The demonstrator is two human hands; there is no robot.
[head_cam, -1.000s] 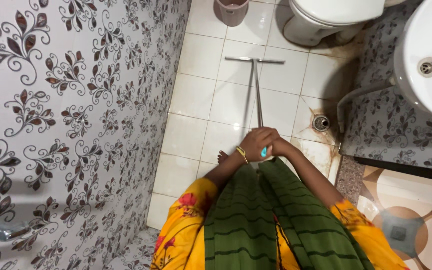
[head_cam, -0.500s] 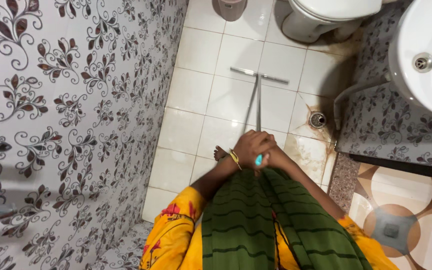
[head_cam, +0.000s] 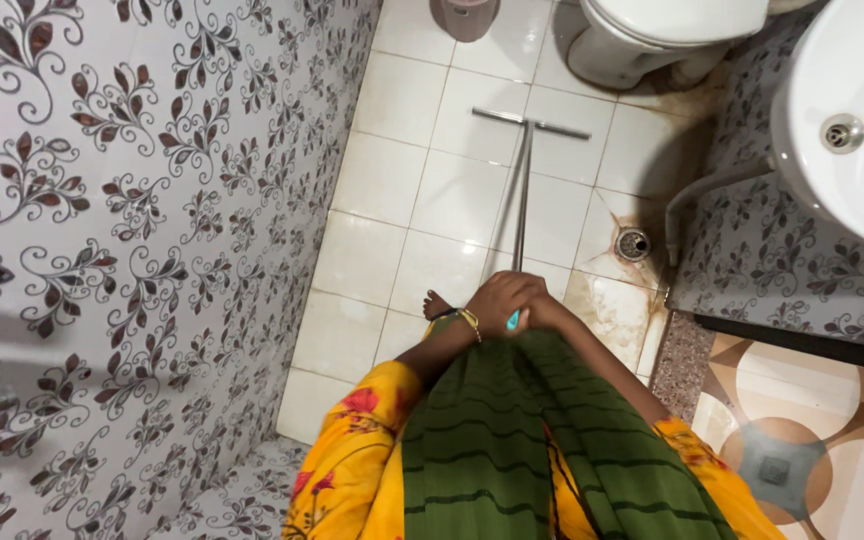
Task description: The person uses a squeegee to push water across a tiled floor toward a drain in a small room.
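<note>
Nearest the camera, a yellow floral garment with a green striped drape [head_cam: 492,440]. Above it, the left hand [head_cam: 497,300] and right hand [head_cam: 542,305] are stacked and closed around the turquoise-tipped end of one floor squeegee [head_cam: 524,190]; its metal shaft slopes away across the white tiled floor [head_cam: 392,170], the blade resting crosswise on the tiles. One bare foot [head_cam: 436,303] shows just left of the hands. One round floor drain [head_cam: 633,243] lies right of the shaft. Farther off: one toilet [head_cam: 652,35], one pink bin [head_cam: 464,15], one washbasin [head_cam: 852,110].

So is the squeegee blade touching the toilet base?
Apart. The head view shows bare floor tile between the squeegee blade and the toilet base.
</note>
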